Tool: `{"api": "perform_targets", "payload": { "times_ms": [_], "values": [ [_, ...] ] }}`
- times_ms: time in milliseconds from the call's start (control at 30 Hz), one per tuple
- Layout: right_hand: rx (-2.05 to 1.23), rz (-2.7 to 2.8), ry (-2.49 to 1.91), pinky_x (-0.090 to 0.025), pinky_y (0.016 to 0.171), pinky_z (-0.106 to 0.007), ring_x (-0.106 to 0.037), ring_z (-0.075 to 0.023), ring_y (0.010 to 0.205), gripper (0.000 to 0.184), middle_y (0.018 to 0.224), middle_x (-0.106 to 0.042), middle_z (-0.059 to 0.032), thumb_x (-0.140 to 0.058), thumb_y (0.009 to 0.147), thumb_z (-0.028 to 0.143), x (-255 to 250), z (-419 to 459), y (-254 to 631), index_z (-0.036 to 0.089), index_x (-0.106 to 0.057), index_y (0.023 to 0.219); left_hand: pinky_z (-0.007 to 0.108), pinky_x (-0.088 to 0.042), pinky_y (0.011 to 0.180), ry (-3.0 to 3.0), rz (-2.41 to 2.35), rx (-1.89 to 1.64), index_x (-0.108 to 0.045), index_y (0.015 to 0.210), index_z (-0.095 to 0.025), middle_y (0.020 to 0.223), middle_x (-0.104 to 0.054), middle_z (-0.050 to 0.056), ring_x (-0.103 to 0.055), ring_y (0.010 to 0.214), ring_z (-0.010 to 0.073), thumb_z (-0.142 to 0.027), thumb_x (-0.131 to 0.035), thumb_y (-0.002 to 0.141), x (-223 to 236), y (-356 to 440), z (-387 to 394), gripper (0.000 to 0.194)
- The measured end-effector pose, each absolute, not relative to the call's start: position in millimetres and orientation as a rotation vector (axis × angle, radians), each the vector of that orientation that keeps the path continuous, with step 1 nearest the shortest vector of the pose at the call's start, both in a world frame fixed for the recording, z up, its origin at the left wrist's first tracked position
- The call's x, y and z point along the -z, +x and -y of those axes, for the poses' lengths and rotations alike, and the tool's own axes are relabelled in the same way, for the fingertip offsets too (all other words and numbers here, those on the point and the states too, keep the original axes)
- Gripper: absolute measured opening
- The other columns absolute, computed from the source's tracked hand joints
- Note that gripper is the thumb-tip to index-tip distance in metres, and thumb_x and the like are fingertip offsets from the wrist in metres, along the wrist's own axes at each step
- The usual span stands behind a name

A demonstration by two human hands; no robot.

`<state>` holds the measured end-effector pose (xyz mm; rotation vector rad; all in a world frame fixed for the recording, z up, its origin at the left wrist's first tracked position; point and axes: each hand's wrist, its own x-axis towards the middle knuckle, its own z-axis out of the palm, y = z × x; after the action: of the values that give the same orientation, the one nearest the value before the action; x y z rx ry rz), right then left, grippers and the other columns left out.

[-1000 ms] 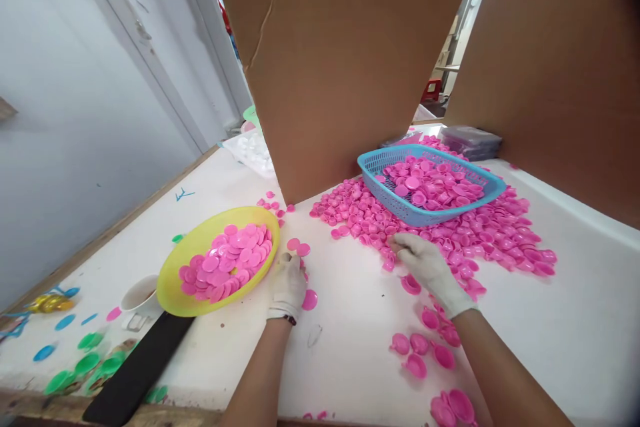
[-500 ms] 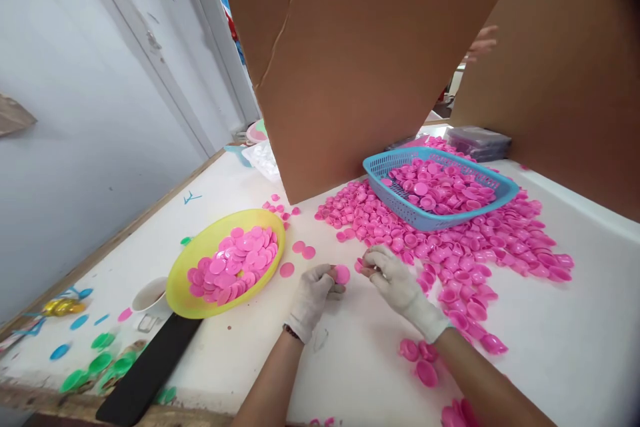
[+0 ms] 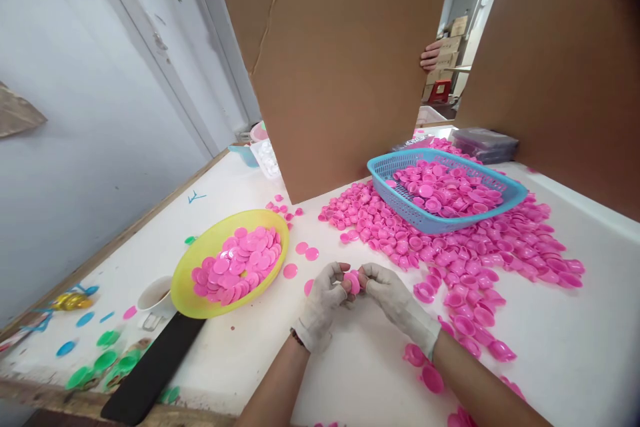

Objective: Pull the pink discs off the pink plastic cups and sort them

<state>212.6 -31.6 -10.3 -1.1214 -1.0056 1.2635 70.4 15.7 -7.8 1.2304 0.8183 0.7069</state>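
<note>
My left hand (image 3: pixel 326 297), in a white glove with bare fingertips, pinches a pink plastic disc (image 3: pixel 353 281). Facing it, my right hand (image 3: pixel 393 293), gloved the same way, has its fingers closed at the disc's right edge on a small pink piece that is mostly hidden, seemingly a toy cup. The two hands meet over the white table. Just left of my left hand lies a loose pink disc (image 3: pixel 290 271). Beyond my right hand spreads a heap of small pink toy cups (image 3: pixel 400 240).
A blue basket (image 3: pixel 400 203) of pink pieces sits on the heap. At left are a yellow pan (image 3: pixel 183 280) of pink discs, a white cup (image 3: pixel 155 297) and green pieces (image 3: pixel 106 360). Another person's hand (image 3: pixel 431 55) grips a large cardboard sheet (image 3: pixel 345 73) standing behind.
My hands have come together, bringing the right hand's pink piece against the left hand's disc. The cardboard sheet has tilted back and lowered, and the other person's hand now holds its right edge.
</note>
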Motion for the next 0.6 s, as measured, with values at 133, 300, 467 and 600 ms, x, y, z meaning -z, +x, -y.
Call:
{"api": "perform_targets", "payload": {
  "times_ms": [133,300,467,600],
  "values": [
    [-1.288,1.058,-1.05,-0.048,0.068,-0.031,-0.058,-0.0157,0.07,0.018,0.074,-0.06,-0.0004,-0.059,0.078,0.035,7,34,213,0.019,-0.05,0.076,0.024,-0.048,0.059,1.329,-0.782,-0.71,-0.057,0.097,-0.014,0.076,-0.06,0.002,-0.056,0.064,0.0119,-0.037,-0.059,0.079,4,70,-15,0.029],
    [-1.109,1.183,-1.142,-0.045,0.063,-0.027,-0.056,-0.0136,0.068,0.015,0.072,-0.054,0.0032,-0.06,0.079,0.027,7,36,210,0.021,-0.046,0.078,0.024,-0.046,0.061,1.475,-0.836,-0.868,-0.056,0.088,-0.017,0.071,-0.059,0.0,-0.055,0.064,0.0119,-0.03,-0.059,0.08,7,72,-9,0.016],
    [-0.802,1.408,-1.243,-0.044,0.065,-0.026,-0.053,-0.0136,0.072,0.005,0.077,-0.054,0.0016,-0.054,0.081,0.017,11,39,216,0.022,-0.051,0.084,0.026,-0.048,0.07,1.596,-0.809,-0.947,-0.058,0.092,-0.017,0.085,-0.061,0.003,-0.058,0.077,0.015,-0.024,-0.061,0.079,5,68,-7,0.015],
    [-0.586,1.569,-1.123,-0.047,0.077,-0.03,-0.055,-0.0163,0.084,0.02,0.091,-0.055,-0.0023,-0.052,0.079,0.01,10,42,221,0.023,-0.053,0.095,0.031,-0.051,0.075,1.547,-0.617,-0.942,-0.057,0.101,-0.018,0.095,-0.061,0.006,-0.062,0.083,0.0175,-0.022,-0.06,0.08,-2,61,-6,0.022]
  ]
}}
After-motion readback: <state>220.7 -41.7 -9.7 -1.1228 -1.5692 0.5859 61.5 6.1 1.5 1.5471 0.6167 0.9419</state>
